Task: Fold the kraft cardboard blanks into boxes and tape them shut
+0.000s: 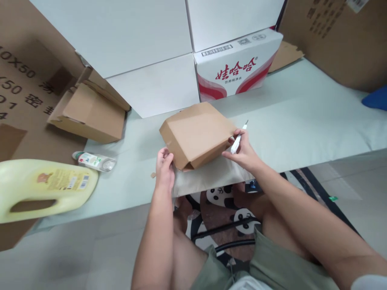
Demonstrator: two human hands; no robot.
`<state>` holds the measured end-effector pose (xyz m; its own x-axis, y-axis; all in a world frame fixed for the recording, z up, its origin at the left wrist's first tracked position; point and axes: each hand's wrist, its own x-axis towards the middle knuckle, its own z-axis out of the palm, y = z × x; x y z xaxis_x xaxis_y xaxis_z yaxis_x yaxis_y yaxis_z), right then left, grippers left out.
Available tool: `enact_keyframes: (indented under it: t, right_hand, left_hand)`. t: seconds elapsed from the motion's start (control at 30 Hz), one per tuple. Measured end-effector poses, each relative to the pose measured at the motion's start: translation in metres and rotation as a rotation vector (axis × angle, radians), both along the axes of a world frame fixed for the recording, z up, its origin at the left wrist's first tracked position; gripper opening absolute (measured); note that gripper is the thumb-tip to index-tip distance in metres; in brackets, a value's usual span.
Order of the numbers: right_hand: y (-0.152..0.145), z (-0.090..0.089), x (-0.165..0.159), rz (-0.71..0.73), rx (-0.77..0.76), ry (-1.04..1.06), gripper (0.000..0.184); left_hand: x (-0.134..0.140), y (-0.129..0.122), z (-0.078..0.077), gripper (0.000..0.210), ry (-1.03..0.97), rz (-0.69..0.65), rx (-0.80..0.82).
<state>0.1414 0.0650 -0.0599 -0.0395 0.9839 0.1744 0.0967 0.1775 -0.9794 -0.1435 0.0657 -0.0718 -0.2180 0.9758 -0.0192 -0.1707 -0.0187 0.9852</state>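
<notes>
A small brown cardboard box (199,131) sits tilted at the front of the table, between my two hands. My left hand (165,167) grips its lower left corner, fingers curled and thumb along the side. At the box's right end, my right hand (243,152) is closed around a white utility knife (238,141). A thin dark tip points up and away from that hand. Fingers of the right hand also reach the box edge, partly hidden behind the knife. Between the left and front sides a small gap shows at the near corner.
A light green cloth covers the table (305,117). White boxes (157,84) and a red-and-white water carton (238,66) stand behind. On the left are another cardboard box (93,110), a clear bottle (95,161) and a yellow jug (48,181). Large cartons (335,44) flank both sides.
</notes>
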Motion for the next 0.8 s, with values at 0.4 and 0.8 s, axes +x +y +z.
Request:
enact_keyframes:
  t: [0.4, 0.8]
  right_hand:
    - [0.018, -0.013, 0.003, -0.243, -0.065, -0.016, 0.076]
    - [-0.01, 0.022, -0.007, -0.351, 0.117, 0.153, 0.059]
  left_hand:
    - [0.01, 0.0, -0.005, 0.124, 0.398, -0.114, 0.303]
    - [0.007, -0.005, 0.012, 0.067, 0.12, 0.106, 0.104]
